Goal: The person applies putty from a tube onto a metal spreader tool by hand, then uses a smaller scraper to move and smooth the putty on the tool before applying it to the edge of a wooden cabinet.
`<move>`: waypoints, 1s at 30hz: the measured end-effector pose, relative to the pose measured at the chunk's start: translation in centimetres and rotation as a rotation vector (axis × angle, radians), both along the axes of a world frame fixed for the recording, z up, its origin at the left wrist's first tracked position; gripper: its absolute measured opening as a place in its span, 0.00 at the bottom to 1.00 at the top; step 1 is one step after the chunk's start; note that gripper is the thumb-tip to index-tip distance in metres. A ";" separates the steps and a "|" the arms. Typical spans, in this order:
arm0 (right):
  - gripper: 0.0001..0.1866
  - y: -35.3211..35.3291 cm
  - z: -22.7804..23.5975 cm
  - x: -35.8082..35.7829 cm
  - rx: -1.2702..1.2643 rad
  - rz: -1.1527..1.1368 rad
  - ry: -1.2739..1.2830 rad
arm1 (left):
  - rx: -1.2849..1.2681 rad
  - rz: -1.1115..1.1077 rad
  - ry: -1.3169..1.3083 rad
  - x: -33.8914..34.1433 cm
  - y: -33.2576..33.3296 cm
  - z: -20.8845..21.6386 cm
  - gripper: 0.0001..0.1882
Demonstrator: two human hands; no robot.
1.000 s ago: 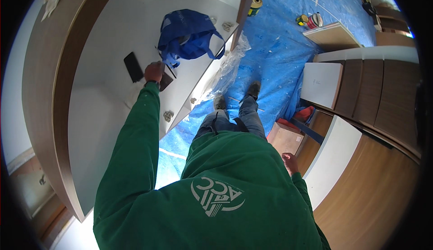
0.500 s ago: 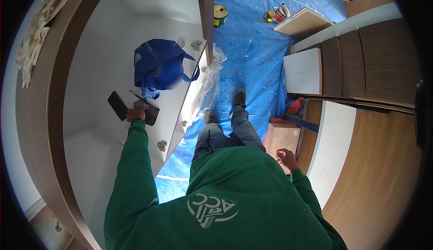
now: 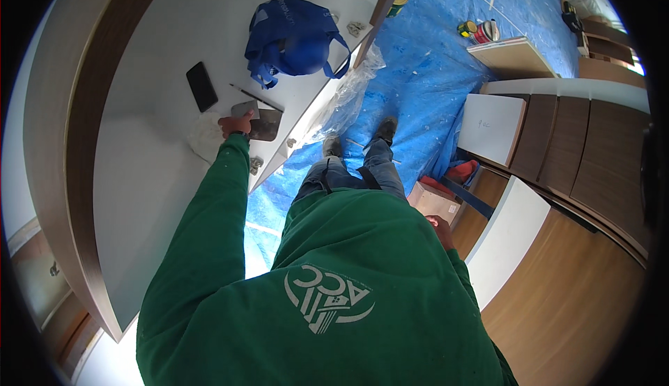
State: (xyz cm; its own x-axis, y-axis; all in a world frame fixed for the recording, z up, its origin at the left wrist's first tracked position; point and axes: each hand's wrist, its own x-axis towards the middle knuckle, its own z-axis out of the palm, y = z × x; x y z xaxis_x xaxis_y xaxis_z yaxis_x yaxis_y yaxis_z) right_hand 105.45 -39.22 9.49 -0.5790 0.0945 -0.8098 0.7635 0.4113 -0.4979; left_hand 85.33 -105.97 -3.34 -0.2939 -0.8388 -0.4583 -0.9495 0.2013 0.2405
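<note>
My left hand [image 3: 235, 125] reaches down onto the white cabinet panel [image 3: 157, 170], fingers closed at the edge of a small grey flat piece [image 3: 245, 109]. That piece overlaps a dark brown, flat rectangular piece [image 3: 266, 126]. A thin dark pencil-like stick [image 3: 254, 96] lies just beyond them, and a black phone [image 3: 202, 86] farther left. Beside the wrist is a pale, crumpled see-through sheet [image 3: 203, 137]. My right hand [image 3: 440, 230] hangs low at my right side, its fingers curled; whether anything is inside is hidden.
A blue cloth bag [image 3: 293, 36] sits on the panel, with metal hinges [image 3: 355, 29] along its edge. Blue sheeting [image 3: 418, 65] covers the floor, with paint cans [image 3: 486, 31] and boards [image 3: 514, 55] farther off. Brown cabinet fronts [image 3: 564, 135] stand on the right.
My view has shifted, so the panel and its things sit higher and farther right. The pale sheet beside my left wrist shows more plainly. My left hand stays at the flat pieces.
</note>
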 end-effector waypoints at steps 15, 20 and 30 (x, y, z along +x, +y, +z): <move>0.12 -2.4 -0.6 -7.9 -0.049 0.217 0.209 | 0.915 0.688 0.900 9.6 2.7 -1.1 0.10; 0.17 -6.3 1.5 -14.8 0.037 0.331 0.356 | 1.113 0.610 1.056 11.3 8.9 3.4 0.13; 0.24 -18.5 13.4 -29.9 -0.414 0.709 0.724 | 1.336 0.340 1.245 3.1 22.4 18.7 0.30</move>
